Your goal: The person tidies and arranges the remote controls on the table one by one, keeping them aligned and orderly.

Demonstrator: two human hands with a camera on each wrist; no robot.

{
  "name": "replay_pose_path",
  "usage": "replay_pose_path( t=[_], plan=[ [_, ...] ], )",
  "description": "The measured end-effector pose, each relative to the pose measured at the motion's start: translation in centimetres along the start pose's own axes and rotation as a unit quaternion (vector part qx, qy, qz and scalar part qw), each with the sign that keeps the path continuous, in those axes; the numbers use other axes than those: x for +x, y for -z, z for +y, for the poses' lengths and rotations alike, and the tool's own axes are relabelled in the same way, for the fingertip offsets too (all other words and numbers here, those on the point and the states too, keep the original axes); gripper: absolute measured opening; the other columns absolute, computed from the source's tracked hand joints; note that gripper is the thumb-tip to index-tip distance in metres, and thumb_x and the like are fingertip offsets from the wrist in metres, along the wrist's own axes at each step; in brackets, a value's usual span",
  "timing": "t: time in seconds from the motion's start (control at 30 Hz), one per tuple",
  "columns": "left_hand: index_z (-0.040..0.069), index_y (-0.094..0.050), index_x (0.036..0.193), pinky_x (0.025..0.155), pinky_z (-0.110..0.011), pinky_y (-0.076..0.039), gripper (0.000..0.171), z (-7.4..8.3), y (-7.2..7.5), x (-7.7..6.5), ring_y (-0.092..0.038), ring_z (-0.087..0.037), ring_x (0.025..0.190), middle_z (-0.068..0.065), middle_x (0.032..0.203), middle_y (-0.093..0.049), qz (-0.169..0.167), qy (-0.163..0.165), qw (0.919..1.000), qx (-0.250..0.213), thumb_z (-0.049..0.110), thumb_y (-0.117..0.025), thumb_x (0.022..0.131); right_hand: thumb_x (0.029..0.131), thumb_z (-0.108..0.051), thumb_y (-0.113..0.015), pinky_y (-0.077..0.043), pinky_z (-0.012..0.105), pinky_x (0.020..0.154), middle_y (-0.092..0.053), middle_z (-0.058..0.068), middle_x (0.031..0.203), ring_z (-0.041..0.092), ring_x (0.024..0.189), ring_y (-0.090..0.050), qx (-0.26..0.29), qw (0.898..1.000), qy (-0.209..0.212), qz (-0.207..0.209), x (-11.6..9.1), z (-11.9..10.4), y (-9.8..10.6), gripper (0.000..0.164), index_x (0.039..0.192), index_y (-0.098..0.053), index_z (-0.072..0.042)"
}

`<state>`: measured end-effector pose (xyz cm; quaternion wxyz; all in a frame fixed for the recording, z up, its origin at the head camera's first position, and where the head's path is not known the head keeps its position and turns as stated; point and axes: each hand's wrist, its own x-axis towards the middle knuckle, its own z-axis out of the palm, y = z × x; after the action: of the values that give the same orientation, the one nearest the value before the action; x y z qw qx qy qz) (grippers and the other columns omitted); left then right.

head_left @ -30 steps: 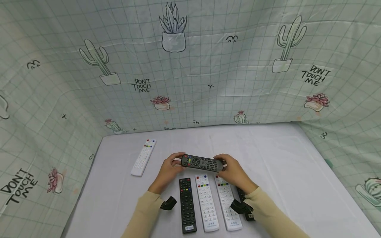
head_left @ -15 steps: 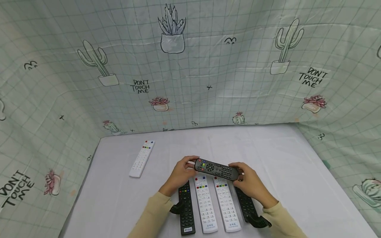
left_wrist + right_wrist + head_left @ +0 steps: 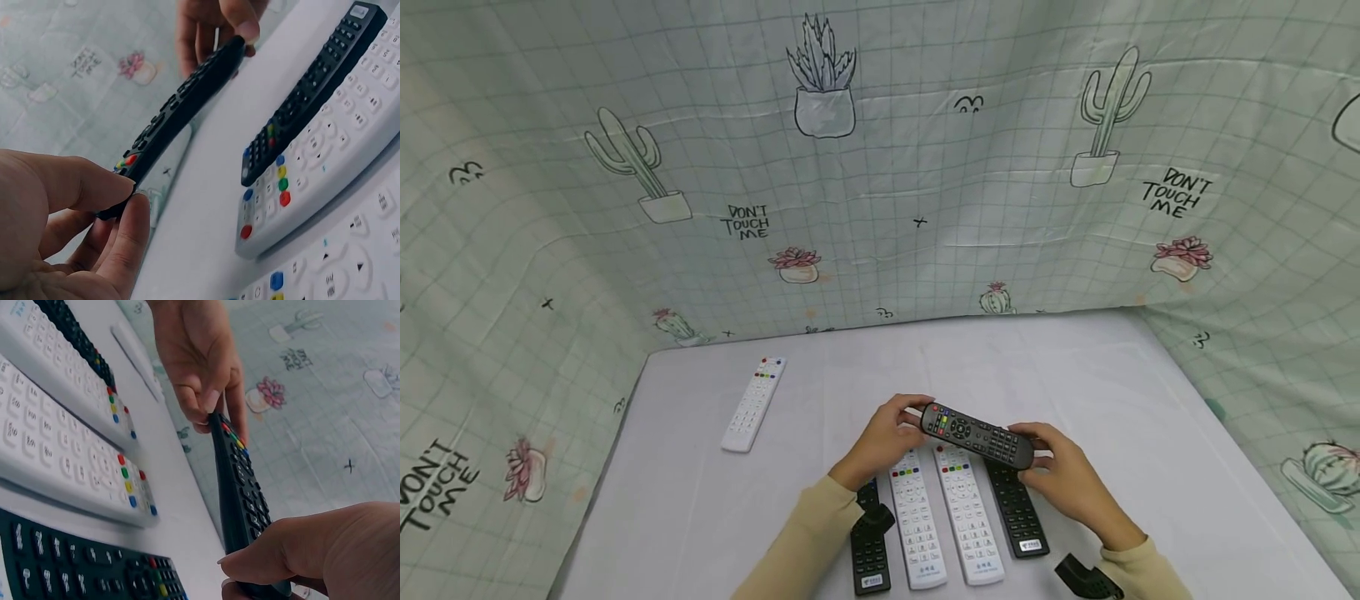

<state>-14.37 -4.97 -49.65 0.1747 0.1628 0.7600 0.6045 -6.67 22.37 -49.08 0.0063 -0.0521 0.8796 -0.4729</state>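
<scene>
Between both hands a black remote control (image 3: pixel 977 435) is held in the air, its button side up and its right end lower in the head view. My left hand (image 3: pixel 886 437) pinches the end with the coloured buttons, thumb against fingers, as the left wrist view shows. The other end is gripped by my right hand (image 3: pixel 1067 475). Beneath it lie two white remotes, the left one (image 3: pixel 919 525) and the right one (image 3: pixel 970 525), with a black remote (image 3: pixel 1019 512) to their right. Another black remote (image 3: pixel 869 558) is partly covered by my left wrist and its strap.
A separate white remote (image 3: pixel 754 406) lies at the back left of the white table (image 3: pixel 685 500). Patterned cloth walls (image 3: pixel 880 167) rise behind the table and along both sides.
Both hands have moved to the right with the black remote, which now tilts more. The black remote at the right of the row has come out from under my right arm.
</scene>
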Motion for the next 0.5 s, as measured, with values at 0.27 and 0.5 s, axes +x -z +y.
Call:
replay_pose_path(
  t=[0.27, 0.5],
  plan=[
    [-0.001, -0.056, 0.147, 0.084, -0.037, -0.059, 0.054, 0.6, -1.5, 1.3, -0.060, -0.027, 0.112, -0.019, 0.140, -0.053, -0.030, -0.013, 0.9991, 0.026, -0.007, -0.065, 0.094, 0.077, 0.017, -0.075, -0.063, 0.033, 0.084, -0.063, 0.031, 0.132, 0.042, 0.114, -0.066, -0.008, 1.000, -0.008, 0.006, -1.1, 0.9, 1.3, 0.062, 0.136, -0.058, 0.013],
    [0.000, -0.059, 0.146, 0.071, -0.035, -0.056, 0.053, 1.3, -2.9, 2.6, -0.063, -0.023, 0.108, -0.015, 0.137, -0.054, -0.047, -0.010, 0.9981, 0.038, -0.011, -0.065, 0.094, 0.076, 0.015, -0.076, -0.063, 0.031, 0.083, -0.062, 0.032, 0.132, 0.042, 0.114, -0.065, -0.007, 0.999, -0.032, 0.009, -2.2, 1.5, 2.1, 0.063, 0.137, -0.058, 0.012]
  ],
)
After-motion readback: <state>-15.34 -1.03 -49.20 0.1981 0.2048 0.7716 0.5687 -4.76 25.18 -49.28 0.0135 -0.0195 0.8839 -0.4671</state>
